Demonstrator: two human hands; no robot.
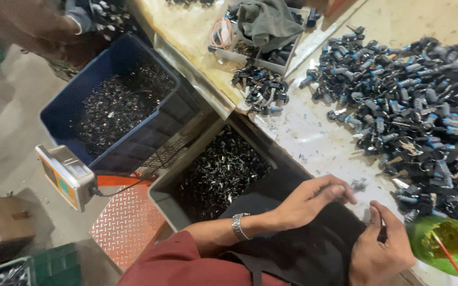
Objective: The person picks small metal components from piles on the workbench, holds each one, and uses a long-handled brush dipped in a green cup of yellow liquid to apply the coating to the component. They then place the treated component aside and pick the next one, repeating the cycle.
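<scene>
The left hand [314,198] reaches over the edge of the pale table [319,143], its fingers curled loosely and holding nothing; a silver watch [238,226] sits on its wrist. The right hand [380,249] is low beside it, thumb and fingers pinched on something dark and small that I cannot make out; a tiny bit of metal [359,184] lies on the table just past the left fingertips. A big pile of black and blue parts [414,100] covers the table to the right; a grey bin [213,175] of dark scraps stands below the table edge; a blue bin [117,100] sits on a floor scale [125,222]; a green bowl [446,246] is by the right hand.
</scene>
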